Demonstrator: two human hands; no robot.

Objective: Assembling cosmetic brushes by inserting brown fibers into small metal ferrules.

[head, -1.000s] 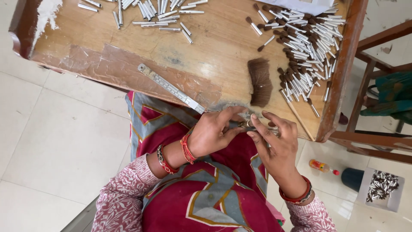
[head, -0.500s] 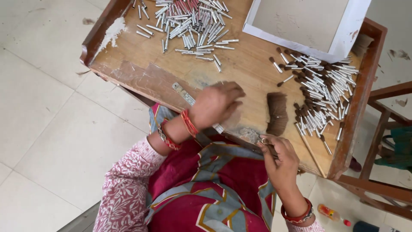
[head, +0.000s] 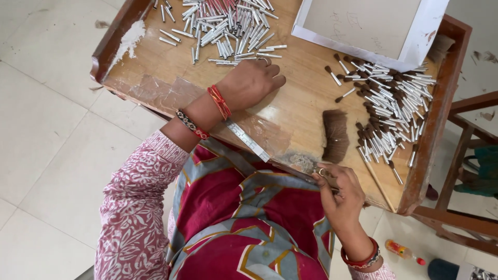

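The left hand [head: 252, 82] lies on the wooden table [head: 155, 83], fingers curled, with its fingertips touching the near edge of the pile of small silver tubes [head: 228, 26]. I cannot tell if it has picked one up. The tubes are short, thin and shiny, heaped at the far side of the table.

The right hand [head: 340, 199] is at the near edge of the table, pinched shut around a small thin metal thing [head: 322, 172]; it is too small to tell what it is.

Just past that hand lies a brown tuft of hair [head: 335, 136]. To the right is another pile of silver tubes with dark brush tips [head: 391, 111]. A metal ruler [head: 249, 141] lies along the near edge between the hands. A white-edged board [head: 371, 26] sits at the far right.
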